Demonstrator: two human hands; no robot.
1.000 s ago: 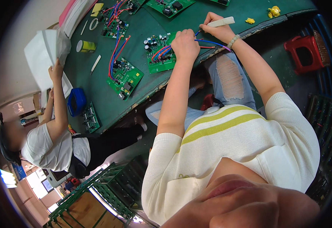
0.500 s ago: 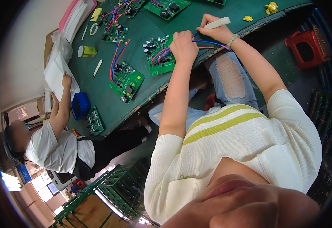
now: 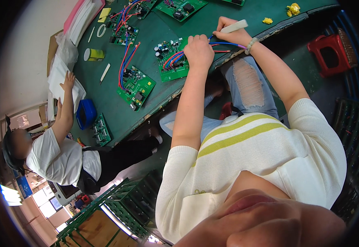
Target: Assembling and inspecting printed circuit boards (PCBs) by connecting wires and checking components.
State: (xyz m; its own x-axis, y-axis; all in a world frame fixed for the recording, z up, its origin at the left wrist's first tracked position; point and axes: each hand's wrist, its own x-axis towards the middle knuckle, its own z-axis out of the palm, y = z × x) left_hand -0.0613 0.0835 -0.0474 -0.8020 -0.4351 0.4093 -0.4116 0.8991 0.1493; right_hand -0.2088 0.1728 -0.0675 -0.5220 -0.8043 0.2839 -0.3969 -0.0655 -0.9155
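My left hand (image 3: 199, 51) is closed over the right edge of a green circuit board (image 3: 172, 73), its fingers curled down on a blue wire (image 3: 210, 37). My right hand (image 3: 233, 33) grips a thick white pen-shaped tool (image 3: 234, 26) close beside it; the tool's tip is hidden by the fingers. Red and blue wires (image 3: 175, 59) rise from the board and pass under my left hand. Beyond it, a blue wire with a purple end (image 3: 242, 46) and a red wire (image 3: 222, 52) stick out past the table edge, below my right hand.
Another wired circuit board (image 3: 137, 91) lies to the left, with more boards (image 3: 182, 9) at the back. A white-handled tool (image 3: 105, 73), a yellow-green can (image 3: 94, 54) and yellow lumps (image 3: 293, 9) are on the table. A co-worker (image 3: 60, 152) handles white sheets. A red stool (image 3: 331, 53) stands right.
The purple-ended blue wire has lifted slightly toward my right wrist. My hands stay almost in place. The co-worker's hand has moved up over the white sheets, its fingers now spread.
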